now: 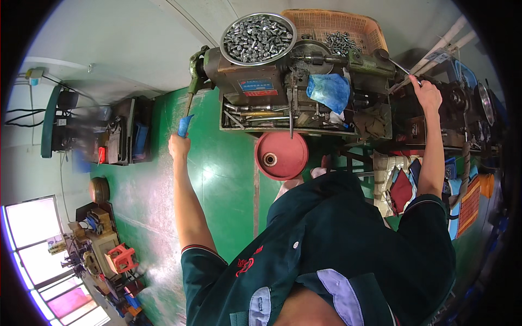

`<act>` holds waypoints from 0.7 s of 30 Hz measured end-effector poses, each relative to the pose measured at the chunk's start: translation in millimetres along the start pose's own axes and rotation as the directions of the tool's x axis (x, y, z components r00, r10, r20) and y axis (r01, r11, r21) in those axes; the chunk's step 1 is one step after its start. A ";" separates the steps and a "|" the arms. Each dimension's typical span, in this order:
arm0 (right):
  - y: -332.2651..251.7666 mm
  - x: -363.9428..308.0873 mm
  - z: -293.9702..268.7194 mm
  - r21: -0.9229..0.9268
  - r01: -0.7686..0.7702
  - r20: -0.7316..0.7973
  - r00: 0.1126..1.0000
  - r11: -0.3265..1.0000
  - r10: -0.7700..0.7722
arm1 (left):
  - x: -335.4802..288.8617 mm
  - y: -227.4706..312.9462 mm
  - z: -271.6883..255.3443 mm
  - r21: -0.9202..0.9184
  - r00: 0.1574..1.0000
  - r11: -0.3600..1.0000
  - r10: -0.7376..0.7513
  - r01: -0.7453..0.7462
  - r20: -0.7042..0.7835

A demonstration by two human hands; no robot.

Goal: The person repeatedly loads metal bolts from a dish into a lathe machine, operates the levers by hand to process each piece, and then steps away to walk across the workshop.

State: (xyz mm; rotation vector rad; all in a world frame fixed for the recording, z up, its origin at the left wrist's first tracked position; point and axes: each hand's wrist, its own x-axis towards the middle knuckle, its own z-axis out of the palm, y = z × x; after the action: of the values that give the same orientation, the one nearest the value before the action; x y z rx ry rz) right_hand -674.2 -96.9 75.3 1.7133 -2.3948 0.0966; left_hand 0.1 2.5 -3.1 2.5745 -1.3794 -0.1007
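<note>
My left hand [178,145] is closed round the blue-wrapped end of a lever [189,103], which joins the left end of a green bench machine [247,81]. Out to the right, my right hand [428,96] grips a slim metal handle [399,66] at the machine's right end. On top of the machine rests a round metal bowl [295,41] heaped with small metal parts [258,39]. A blue cloth [329,92] hangs over the machine's middle. Under it, a tray [272,129] holds long rods and tools. The working point of the machine is too small to make out.
Behind the machine is a tan plastic basket [375,27] with more metal pieces. A red round drum [281,155] stands on the green floor before my legs. More machines line the right side. A red stool [120,257] and other equipment are at the left.
</note>
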 end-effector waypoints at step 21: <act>-15.3 42.0 17.3 -0.233 -0.020 -0.584 0.802 0.972 -0.123 | 1.2 5.3 2.0 -0.030 1.000 0.999 -0.026 0.027 0.014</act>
State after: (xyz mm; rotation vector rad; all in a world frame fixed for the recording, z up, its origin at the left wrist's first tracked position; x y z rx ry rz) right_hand -674.8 -143.8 65.7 1.3733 -1.8100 0.2939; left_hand -3.8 -1.7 -3.9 2.5727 -1.3386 -0.1428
